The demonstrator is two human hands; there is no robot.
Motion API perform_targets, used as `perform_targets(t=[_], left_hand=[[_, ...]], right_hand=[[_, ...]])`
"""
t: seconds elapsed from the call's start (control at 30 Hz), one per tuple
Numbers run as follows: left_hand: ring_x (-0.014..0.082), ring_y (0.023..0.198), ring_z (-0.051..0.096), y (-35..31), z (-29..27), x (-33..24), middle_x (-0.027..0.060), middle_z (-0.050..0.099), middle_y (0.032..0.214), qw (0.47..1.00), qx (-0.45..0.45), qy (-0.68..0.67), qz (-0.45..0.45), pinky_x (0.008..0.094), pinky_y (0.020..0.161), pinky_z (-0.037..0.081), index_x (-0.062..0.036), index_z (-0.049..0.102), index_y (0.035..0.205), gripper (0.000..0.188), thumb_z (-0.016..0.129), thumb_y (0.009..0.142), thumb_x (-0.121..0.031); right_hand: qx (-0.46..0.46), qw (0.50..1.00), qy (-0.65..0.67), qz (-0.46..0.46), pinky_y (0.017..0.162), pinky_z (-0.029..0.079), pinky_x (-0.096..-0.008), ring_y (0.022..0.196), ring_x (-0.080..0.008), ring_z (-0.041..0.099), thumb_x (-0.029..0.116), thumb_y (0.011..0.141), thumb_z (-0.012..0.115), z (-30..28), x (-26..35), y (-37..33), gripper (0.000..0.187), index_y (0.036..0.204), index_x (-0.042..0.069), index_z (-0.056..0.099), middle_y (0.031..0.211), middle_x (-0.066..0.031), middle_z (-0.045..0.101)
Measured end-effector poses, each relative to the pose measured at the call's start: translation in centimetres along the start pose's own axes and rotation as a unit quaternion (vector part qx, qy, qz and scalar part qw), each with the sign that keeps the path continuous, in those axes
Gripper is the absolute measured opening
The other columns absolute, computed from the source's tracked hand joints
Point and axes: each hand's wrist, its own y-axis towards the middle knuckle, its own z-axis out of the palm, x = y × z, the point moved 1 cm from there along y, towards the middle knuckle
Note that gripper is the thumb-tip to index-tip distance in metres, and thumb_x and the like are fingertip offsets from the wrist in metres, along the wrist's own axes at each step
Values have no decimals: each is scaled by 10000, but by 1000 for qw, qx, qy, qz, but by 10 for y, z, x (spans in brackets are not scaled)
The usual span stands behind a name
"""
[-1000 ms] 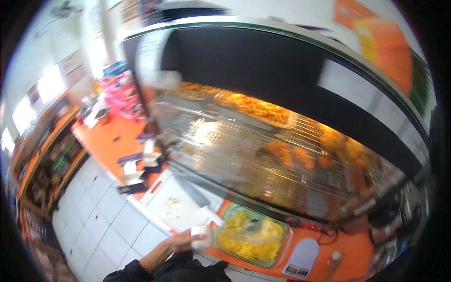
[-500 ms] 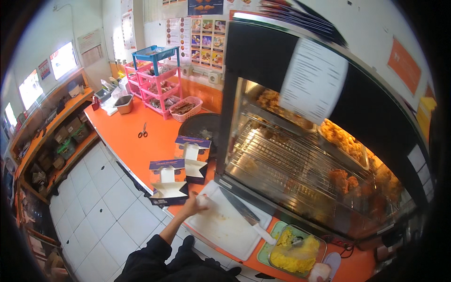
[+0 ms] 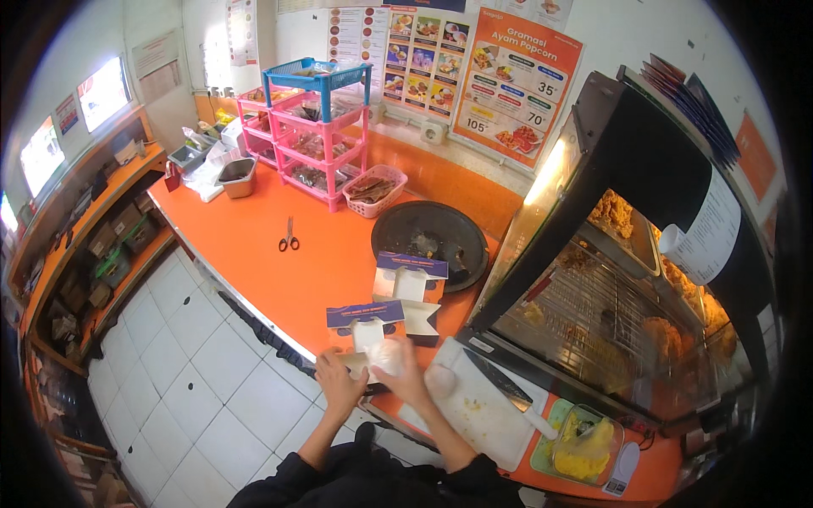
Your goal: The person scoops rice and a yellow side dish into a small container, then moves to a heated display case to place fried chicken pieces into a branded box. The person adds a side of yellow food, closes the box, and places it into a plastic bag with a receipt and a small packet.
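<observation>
A cardboard food box (image 3: pixel 366 317) with a purple and orange lid stands open at the counter's near edge. My left hand (image 3: pixel 340 386) grips its near left side, thumb and fingers around the wall. Over the box's opening, my right hand (image 3: pixel 408 378), slightly blurred, holds a round white wrapped bundle (image 3: pixel 386 356); what is inside it cannot be made out. A similar white bundle (image 3: pixel 440 381) lies on the white cutting board (image 3: pixel 478 427), just right of my right hand. Behind the near box, a second open box (image 3: pixel 421 315) of the same kind touches a round black tray (image 3: pixel 398 222).
A large knife (image 3: pixel 501 383) lies across the board. Beyond it, a container of yellow food (image 3: pixel 584 453) rests on a green board. The glass warming cabinet (image 3: pixel 593 322) with fried food borders the right side. Scissors (image 3: pixel 290 237) and pink stacked racks (image 3: pixel 326 152) occupy the orange counter's far part.
My right hand has come from the lower right to the near box with a white bundle. My left hand has left the board and taken the box's side. The view has turned right.
</observation>
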Motion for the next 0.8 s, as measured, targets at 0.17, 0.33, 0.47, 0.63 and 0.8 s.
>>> perform_targets(t=[0.17,0.33,0.47,0.63,0.8], left_hand=[[391,1075,495,8,13,63,206,459,1225,987,78,-123,-62,432,838,446,-23,364,1266,628,620,693,-41],[319,1199,454,26,17,88,212,407,1335,948,173,-265,-31,361,830,468,-2,284,1360,683,541,728,34],[269,1236,428,42,13,113,154,400,1350,908,276,-313,-32,332,864,455,-52,315,1376,716,510,696,60],[244,1091,489,54,-12,105,83,425,1323,827,356,-399,-174,342,762,491,-107,367,1341,722,493,657,86],[205,1013,489,69,6,123,27,506,1146,815,447,-346,-129,332,720,511,-118,472,1256,680,497,627,137]], right_hand=[[67,956,-262,114,838,417,-455,1006,-365,567,353,722,724,60,7,-2,674,1227,45,399,1108,-181,562],[60,902,-424,54,778,412,-487,855,-374,617,535,766,622,76,-23,-3,784,1295,25,350,1005,-237,589],[74,900,-418,105,793,423,-499,898,-400,598,528,844,530,61,3,-4,740,1361,51,302,1063,-258,554],[16,849,-480,220,847,418,-557,1101,-476,466,403,767,680,-25,16,-15,713,1353,164,351,1217,-282,419],[29,857,-426,289,874,414,-574,1054,-493,470,363,673,775,-39,-49,-44,718,1284,215,428,1262,-286,305]])
